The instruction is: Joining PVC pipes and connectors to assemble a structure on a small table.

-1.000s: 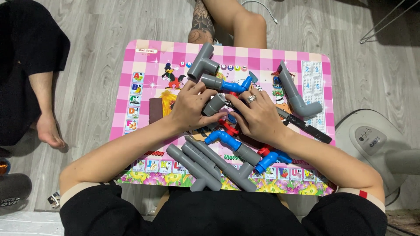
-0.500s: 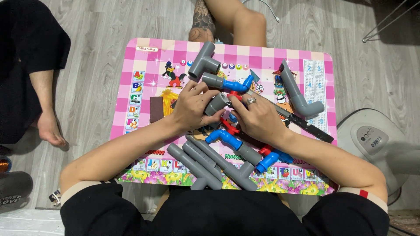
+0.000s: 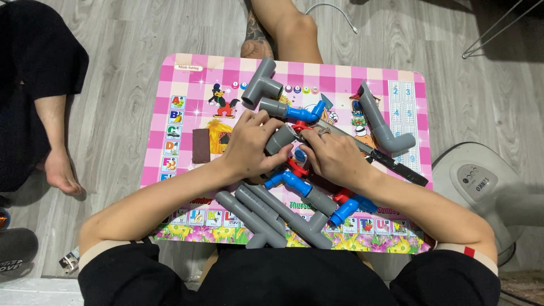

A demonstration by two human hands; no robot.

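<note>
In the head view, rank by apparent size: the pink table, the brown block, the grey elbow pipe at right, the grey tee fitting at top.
1. pink table
2. grey elbow pipe
3. grey tee fitting
4. brown block

All lie on the same tabletop, so nearness hardly skews this.

Grey pipes with blue fittings lie on a pink checked table.

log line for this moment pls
left hand: on grey pipe fitting | right hand: on same fitting | surface: pink table | nearby: grey pipes
</note>
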